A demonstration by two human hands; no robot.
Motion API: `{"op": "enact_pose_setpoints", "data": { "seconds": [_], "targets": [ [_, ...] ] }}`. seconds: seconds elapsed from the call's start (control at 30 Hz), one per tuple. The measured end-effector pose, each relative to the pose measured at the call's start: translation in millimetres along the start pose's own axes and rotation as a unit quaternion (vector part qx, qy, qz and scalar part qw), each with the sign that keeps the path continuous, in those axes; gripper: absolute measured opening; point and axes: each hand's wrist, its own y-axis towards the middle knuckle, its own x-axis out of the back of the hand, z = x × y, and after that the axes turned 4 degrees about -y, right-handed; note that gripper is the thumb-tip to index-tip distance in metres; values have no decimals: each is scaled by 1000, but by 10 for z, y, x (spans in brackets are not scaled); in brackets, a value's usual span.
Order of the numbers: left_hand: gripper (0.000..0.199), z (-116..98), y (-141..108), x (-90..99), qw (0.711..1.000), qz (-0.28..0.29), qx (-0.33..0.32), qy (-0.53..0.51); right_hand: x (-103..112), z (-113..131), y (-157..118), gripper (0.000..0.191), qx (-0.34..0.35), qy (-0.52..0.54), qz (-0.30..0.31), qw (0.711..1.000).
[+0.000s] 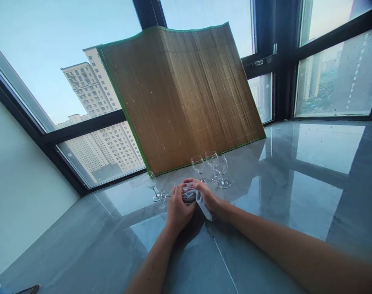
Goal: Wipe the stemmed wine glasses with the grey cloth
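Close together near the middle, my left hand (pixel 179 207) and my right hand (pixel 208 197) curl around a clear wine glass (pixel 187 188) with a grey cloth (pixel 207 209) at it. The glass is mostly hidden by the fingers and the cloth. My left hand grips its side, and the cloth hangs below my right palm. Just behind my hands stand three clear stemmed glasses, among them one at the right (pixel 221 166). To the left, another stemmed glass (pixel 149 179) stands upright, with a glass base and stem beside my left fingers.
A brown woven mat (pixel 186 98) with green edging leans on the window behind the glasses. The grey glossy surface (pixel 112 245) reflects the windows. A white wall (pixel 23 183) is at the left, and a small dark-edged object (pixel 29 289) lies at the lower left corner.
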Motion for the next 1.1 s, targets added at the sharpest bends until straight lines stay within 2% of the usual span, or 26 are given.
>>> {"op": "enact_pose_setpoints", "data": {
  "seconds": [0.3, 0.43, 1.1],
  "targets": [
    [46, -65, 3, 23, 1000, -21, -2, 8, -9, 94, -87, 39, -27, 13, 16, 999],
    [44, -81, 5, 35, 1000, -19, 6, 5, -17, 100, -106, 42, -32, 8, 0, 999],
    [43, -65, 10, 27, 1000, -15, 12, 18, -28, 90, -77, 36, -15, -21, -7, 1000]
  ]
}}
